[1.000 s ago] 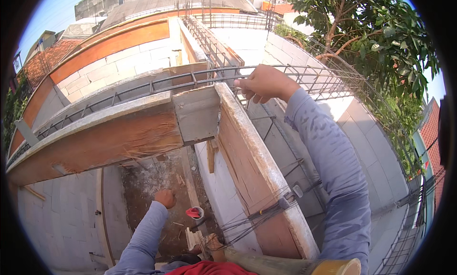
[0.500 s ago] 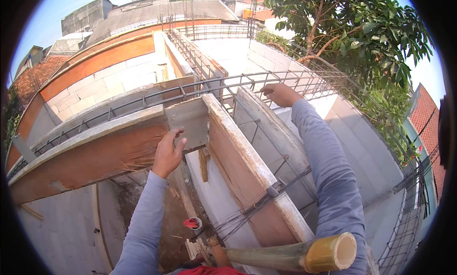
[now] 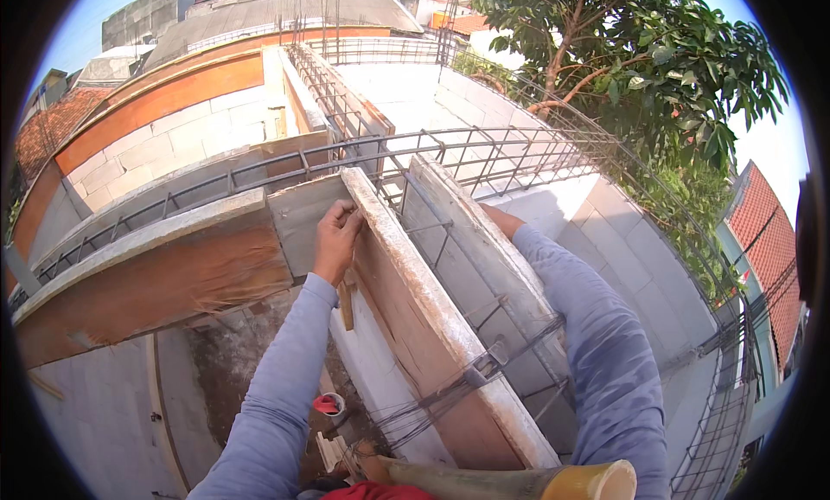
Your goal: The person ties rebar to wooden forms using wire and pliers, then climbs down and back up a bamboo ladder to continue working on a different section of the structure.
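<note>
My left hand (image 3: pixel 337 239) is at the inner corner of the formwork, next to the near board (image 3: pixel 432 284) with its pale, crusted top edge. Its fingers are curled together; whatever they may pinch is hidden. Behind that corner stands a grey panel (image 3: pixel 298 213). My right hand (image 3: pixel 501 221) reaches over the far grey board (image 3: pixel 484 232), and its fingers disappear behind it. Between the two boards runs a rebar cage (image 3: pixel 445 240). A bundle of thin tie wires (image 3: pixel 432 400) and a small grey metal piece (image 3: pixel 484 366) lie across the near board.
A cut bamboo pole (image 3: pixel 519 481) lies close in front of me. On the left stretches an orange-brown form board (image 3: pixel 156 288). Far below, a small container with something red (image 3: pixel 328 404) sits by the dirt floor (image 3: pixel 233 370). Block walls (image 3: pixel 640 258) and a tree (image 3: pixel 640 67) stand right.
My left hand has moved right to the near board, its fingers closing together. My right hand has come down behind the far board. The view has shifted slightly.
</note>
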`<state>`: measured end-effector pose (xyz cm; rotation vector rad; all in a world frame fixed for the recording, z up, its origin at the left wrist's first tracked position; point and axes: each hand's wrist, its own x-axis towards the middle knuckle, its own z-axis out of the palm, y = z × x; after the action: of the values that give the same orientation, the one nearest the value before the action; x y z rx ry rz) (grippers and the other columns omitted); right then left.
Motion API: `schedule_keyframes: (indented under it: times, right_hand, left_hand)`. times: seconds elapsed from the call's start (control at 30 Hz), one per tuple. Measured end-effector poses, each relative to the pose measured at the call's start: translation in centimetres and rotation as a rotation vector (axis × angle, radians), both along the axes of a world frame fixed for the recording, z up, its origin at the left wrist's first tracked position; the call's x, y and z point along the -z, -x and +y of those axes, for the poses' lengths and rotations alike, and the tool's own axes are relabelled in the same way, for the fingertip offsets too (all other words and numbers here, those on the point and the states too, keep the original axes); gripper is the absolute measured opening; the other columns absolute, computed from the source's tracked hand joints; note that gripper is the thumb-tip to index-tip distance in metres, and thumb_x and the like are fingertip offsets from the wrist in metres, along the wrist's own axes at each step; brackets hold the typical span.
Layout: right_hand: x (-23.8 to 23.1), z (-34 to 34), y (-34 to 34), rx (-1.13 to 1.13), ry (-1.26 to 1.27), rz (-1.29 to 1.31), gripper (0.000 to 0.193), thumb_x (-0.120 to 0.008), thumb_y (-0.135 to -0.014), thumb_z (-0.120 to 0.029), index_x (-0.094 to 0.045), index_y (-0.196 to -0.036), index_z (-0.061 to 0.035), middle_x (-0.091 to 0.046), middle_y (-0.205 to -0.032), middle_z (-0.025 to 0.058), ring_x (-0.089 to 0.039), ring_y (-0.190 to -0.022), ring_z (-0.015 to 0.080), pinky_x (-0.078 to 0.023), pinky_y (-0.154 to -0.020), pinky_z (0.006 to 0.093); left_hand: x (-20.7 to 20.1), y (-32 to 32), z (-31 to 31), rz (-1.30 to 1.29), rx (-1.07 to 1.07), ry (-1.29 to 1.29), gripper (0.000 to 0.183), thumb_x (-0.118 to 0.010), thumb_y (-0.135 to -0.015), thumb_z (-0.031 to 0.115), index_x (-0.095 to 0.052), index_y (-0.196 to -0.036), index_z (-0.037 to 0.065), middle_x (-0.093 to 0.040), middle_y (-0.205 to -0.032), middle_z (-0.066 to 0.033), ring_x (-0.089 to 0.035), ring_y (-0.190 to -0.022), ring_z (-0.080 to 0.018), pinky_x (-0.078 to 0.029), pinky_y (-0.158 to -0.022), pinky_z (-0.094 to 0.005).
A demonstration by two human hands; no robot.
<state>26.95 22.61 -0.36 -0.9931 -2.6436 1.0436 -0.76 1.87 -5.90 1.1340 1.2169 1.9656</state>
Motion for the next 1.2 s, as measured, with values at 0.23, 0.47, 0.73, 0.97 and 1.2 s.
schedule_keyframes:
  times: [0.23, 0.47, 0.73, 0.97, 1.2]
  right_hand:
    - [1.4, 0.1, 1.0, 0.026, 0.273, 0.337, 0.056, -0.047, -0.111, -0.038, -0.046, -0.154, -0.0025, -0.055, -0.15, 0.0103, -0.053, -0.13, 0.017, -0.04, -0.112, 0.0311]
    - [-2.3, -2.5, 1.9, 0.099, 0.125, 0.25, 0.053, -0.053, -0.107, -0.037, -0.057, -0.144, -0.0003, -0.067, -0.136, 0.0135, -0.062, -0.121, 0.0212, -0.045, -0.107, 0.0334]
    - [-2.5, -1.9, 1.1, 0.087, -0.131, -0.09, 0.047, -0.054, -0.103, -0.038, -0.066, -0.135, -0.006, -0.071, -0.127, 0.0192, -0.068, -0.115, 0.0319, -0.049, -0.101, 0.04]
    - [-5.7, -4.0, 1.3, 0.265, -0.723, -0.234, 0.031, -0.063, -0.095, -0.043, -0.079, -0.107, -0.0189, -0.077, -0.103, 0.0127, -0.073, -0.098, 0.0323, -0.056, -0.083, 0.0446]
    - [-14.5, -2.6, 0.0, 0.175, -1.357, -0.13, 0.017, -0.074, -0.086, -0.032, -0.078, -0.083, -0.0159, -0.072, -0.085, 0.0057, -0.072, -0.09, 0.0264, -0.053, -0.081, 0.0434]
  left_hand:
    - [2.5, -0.4, 0.6, -0.075, -0.018, -0.059, 0.008, -0.065, -0.102, 0.013, -0.066, -0.106, 0.006, -0.062, -0.086, 0.0056, -0.049, -0.076, -0.0024, -0.041, -0.067, -0.0213]
    - [2.5, 2.1, -0.6, 0.3, -0.196, 0.028, 0.016, -0.065, -0.102, 0.015, -0.07, -0.108, 0.002, -0.073, -0.095, -0.0026, -0.064, -0.087, -0.0103, -0.051, -0.08, -0.0273]
    - [2.2, 3.0, -2.8, 0.606, -0.386, 0.091, 0.014, -0.066, -0.099, 0.015, -0.074, -0.105, 0.006, -0.076, -0.097, -0.0148, -0.073, -0.088, -0.0281, -0.054, -0.08, -0.0369]
    - [2.1, 1.3, -5.5, 0.648, -0.435, 0.157, 0.019, -0.064, -0.101, 0.024, -0.073, -0.106, 0.008, -0.074, -0.093, -0.0164, -0.072, -0.084, -0.0355, -0.054, -0.075, -0.0392]
    - [-4.6, 3.4, -9.2, 0.655, -0.297, 0.201, 0.025, -0.065, -0.101, 0.024, -0.073, -0.096, 0.001, -0.074, -0.088, -0.011, -0.069, -0.083, -0.0179, -0.052, -0.078, -0.0321]
